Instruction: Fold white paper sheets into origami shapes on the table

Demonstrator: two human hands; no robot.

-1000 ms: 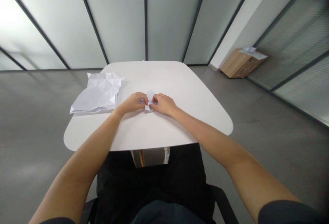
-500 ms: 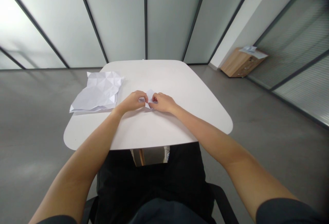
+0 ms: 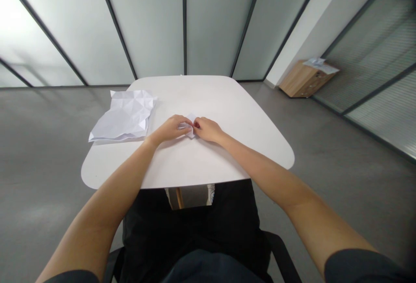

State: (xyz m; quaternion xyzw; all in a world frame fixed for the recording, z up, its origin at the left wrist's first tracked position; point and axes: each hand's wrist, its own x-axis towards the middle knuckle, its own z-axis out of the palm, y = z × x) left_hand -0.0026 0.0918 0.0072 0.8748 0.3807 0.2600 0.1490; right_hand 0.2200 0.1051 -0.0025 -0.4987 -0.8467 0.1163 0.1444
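A small folded piece of white paper (image 3: 191, 134) lies at the middle of the white table (image 3: 208, 164), partly covered by my fingers. From its left side my left hand (image 3: 172, 128) grips it, thumb below and fingers above. My right hand (image 3: 208, 129) pinches the paper's right side, with the fingers curled in. The fingertips of both hands nearly touch. Large creased white sheets (image 3: 125, 116) rest at the table's left edge, apart from my hands.
Beyond the table stands a frosted glass wall (image 3: 152, 23) with dark frames. A wooden cabinet (image 3: 299, 81) with papers on top is at the back right. The armrests of a black chair (image 3: 281, 252) flank my legs.
The fingers of my left hand have shifted slightly right over the small paper. My right hand has moved slightly right, its thumb and fingers now closer together.
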